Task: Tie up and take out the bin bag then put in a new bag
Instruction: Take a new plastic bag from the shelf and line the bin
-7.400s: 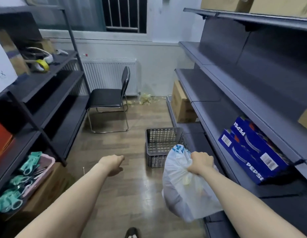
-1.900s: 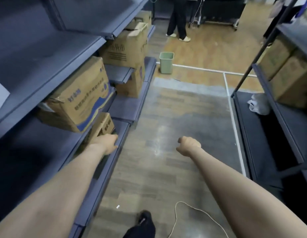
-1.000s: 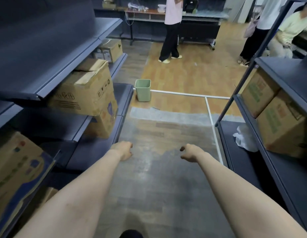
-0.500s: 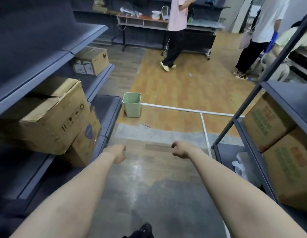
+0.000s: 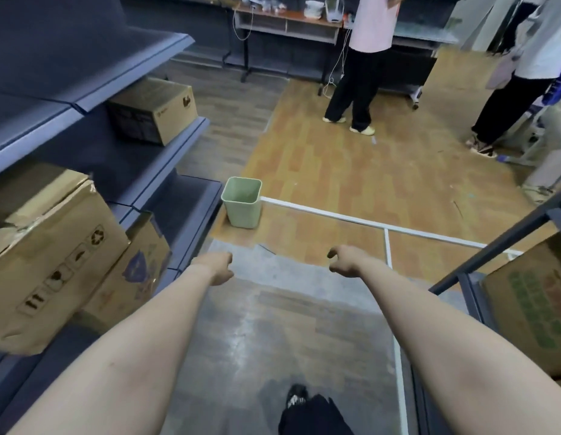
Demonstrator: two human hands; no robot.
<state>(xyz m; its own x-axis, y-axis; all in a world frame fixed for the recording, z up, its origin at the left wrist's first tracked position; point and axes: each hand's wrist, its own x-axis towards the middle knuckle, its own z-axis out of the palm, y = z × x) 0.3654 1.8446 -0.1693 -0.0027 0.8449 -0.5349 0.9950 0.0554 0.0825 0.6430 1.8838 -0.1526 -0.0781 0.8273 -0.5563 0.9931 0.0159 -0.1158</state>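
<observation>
A small pale green bin (image 5: 242,202) stands on the floor ahead, at the end of the left shelving, with no bag showing inside it. My left hand (image 5: 219,267) hangs in front of me with loosely curled fingers and holds nothing. My right hand (image 5: 344,259) is also held out, fingers loosely curled, with nothing in it. Both hands are well short of the bin. No bin bag is in view.
Dark shelving with cardboard boxes (image 5: 50,246) lines the left; another shelf with a box (image 5: 536,302) is on the right. A white strip (image 5: 351,218) crosses the floor. Two people (image 5: 364,58) stand by a table (image 5: 285,20) at the back.
I have walked down the aisle and the green bin is nearer. The tied white bag that my right hand carried earlier is gone from it; both hands stay held out.
</observation>
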